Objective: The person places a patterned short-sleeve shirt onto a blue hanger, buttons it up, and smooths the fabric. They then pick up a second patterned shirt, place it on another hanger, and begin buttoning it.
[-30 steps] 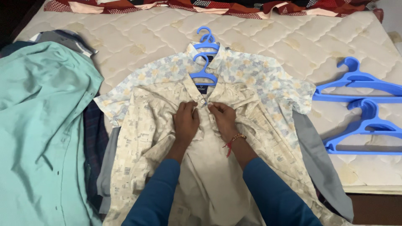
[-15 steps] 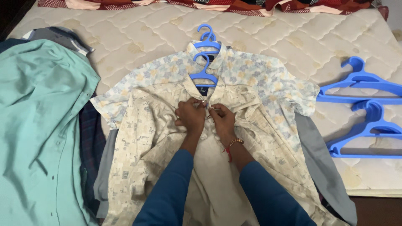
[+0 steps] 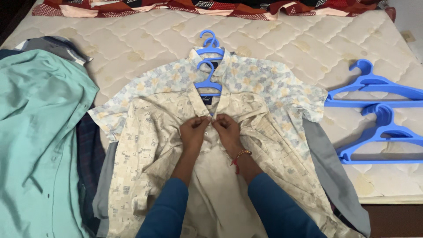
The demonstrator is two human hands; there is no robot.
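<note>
- Clearly soft, light, limp: cream patterned shirt [image 3: 145, 172] lying flat mid-mattress [image 3: 132, 39], on blue hanger [image 3: 208, 81].
- Left hand [image 3: 193, 132], right hand [image 3: 227, 130] pinching placket just below collar, at 12 o'clock.
- Best gripped at placket edges or collar.

A big cream mattress [image 3: 308, 48] with a stitched pattern carries it all. A red patterned cloth [image 3: 185, 6] lies along its far edge. Two empty blue hangers [image 3: 379, 114] lie side by side on the right. A pile of shirts [image 3: 246, 88] on blue hangers lies in the middle. On the left lies a green shirt [image 3: 39, 132] over darker clothes.
</note>
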